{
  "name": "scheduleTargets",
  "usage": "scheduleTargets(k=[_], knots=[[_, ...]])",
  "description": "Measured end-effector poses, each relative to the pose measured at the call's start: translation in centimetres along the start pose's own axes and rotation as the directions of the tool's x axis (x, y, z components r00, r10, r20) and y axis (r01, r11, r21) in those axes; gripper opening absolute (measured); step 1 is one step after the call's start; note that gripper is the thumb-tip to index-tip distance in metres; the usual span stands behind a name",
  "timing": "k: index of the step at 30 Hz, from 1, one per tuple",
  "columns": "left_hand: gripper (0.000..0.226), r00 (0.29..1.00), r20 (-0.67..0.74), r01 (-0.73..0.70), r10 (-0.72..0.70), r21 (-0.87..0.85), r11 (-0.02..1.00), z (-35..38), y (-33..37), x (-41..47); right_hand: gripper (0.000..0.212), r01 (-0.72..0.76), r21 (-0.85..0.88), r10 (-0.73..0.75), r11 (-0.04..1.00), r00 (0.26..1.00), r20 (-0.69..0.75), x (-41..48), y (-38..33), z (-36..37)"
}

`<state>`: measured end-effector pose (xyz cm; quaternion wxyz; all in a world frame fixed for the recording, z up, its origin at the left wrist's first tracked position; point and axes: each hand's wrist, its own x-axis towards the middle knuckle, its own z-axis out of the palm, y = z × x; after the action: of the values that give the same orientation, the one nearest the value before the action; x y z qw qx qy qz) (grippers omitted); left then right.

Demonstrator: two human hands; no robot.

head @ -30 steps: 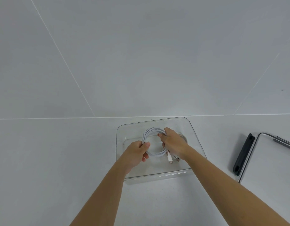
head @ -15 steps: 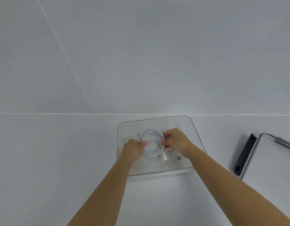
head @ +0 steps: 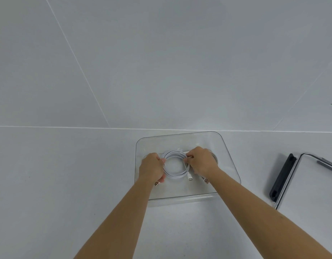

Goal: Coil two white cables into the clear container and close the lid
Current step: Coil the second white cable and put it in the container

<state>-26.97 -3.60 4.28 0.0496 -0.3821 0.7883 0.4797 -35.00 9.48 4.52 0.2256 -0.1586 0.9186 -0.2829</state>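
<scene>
A coil of white cable (head: 175,173) lies flat inside the clear container (head: 228,157) on the white counter. My left hand (head: 151,168) grips the coil's left side and my right hand (head: 201,161) pinches its right side. A white connector (head: 189,178) sticks out at the coil's lower right. Two metal USB plugs show, one below my left hand (head: 157,183) and one below my right wrist (head: 206,180). Whether the coil holds one cable or two I cannot tell. The lid (head: 314,186), clear with dark clips, lies to the right.
The container stands close to the white wall. The lid's dark clip (head: 282,177) faces the container, with a gap of bare counter between them. White counter spreads to the left and in front.
Both hands have lowered the coil from a tilted, raised hold to flat on the container's floor. A plug now shows below my left hand.
</scene>
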Motion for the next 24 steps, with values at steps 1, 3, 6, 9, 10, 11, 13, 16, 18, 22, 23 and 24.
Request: scheduleTargets(k=[1,3,6,9,10,11,13,16,18,22,23,24], knots=[[0.03,1.0,0.008,0.01,-0.01,-0.018,1.0,0.03,0.14,-0.05,0.022,0.002,-0.014,-0.002,1.0,1.0,-0.006,-0.01,0.02,-0.02],[0.031,1.0,0.02,0.016,-0.015,-0.024,1.0,0.13,0.37,-0.07,0.019,0.003,-0.048,-0.004,0.999,1.0,-0.03,-0.11,0.02,-0.17],[0.026,0.999,0.052,0.006,-0.006,0.001,1.0,0.25,0.67,-0.17,0.016,0.006,-0.115,-0.011,0.993,0.999,-0.038,-0.18,0.17,-0.3],[0.018,0.997,0.077,-0.004,0.005,-0.008,1.0,0.24,0.54,-0.15,0.017,0.022,-0.107,-0.023,0.994,1.0,-0.01,-0.09,0.3,-0.25],[0.016,0.998,0.066,-0.009,0.009,-0.001,1.0,0.22,0.46,-0.14,0.025,0.022,-0.092,-0.023,0.995,1.0,-0.009,-0.1,0.26,-0.21],[0.015,0.999,0.042,-0.019,0.019,0.02,1.0,0.22,0.42,-0.16,0.033,0.024,-0.08,-0.025,0.996,1.0,-0.013,-0.12,0.23,-0.19],[0.017,0.998,-0.025,-0.052,0.054,0.088,0.995,0.29,0.39,-0.2,0.037,0.034,-0.081,-0.036,0.996,0.999,-0.02,-0.23,0.23,-0.24],[0.013,0.994,-0.067,-0.078,0.084,0.092,0.993,0.28,0.53,-0.33,0.03,0.029,-0.084,-0.03,0.996,0.999,-0.021,-0.33,0.2,-0.3],[0.01,0.997,-0.045,-0.064,0.066,0.048,0.997,0.19,0.4,-0.14,0.027,0.014,-0.073,-0.016,0.997,0.999,-0.032,-0.49,0.17,-0.39],[0.014,0.997,-0.03,-0.064,0.067,0.1,0.993,0.07,0.28,0.06,0.024,0.011,-0.075,-0.017,0.997,0.996,-0.082,-0.55,0.25,-0.44],[0.016,0.996,-0.046,-0.067,0.073,0.128,0.989,0.07,0.32,0.07,0.022,0.011,-0.062,-0.018,0.998,0.994,-0.11,-0.53,0.27,-0.46],[0.019,0.995,-0.061,-0.069,0.078,0.142,0.988,0.06,0.38,0.07,0.021,0.011,-0.051,-0.018,0.999,0.99,-0.14,-0.47,0.29,-0.48]])
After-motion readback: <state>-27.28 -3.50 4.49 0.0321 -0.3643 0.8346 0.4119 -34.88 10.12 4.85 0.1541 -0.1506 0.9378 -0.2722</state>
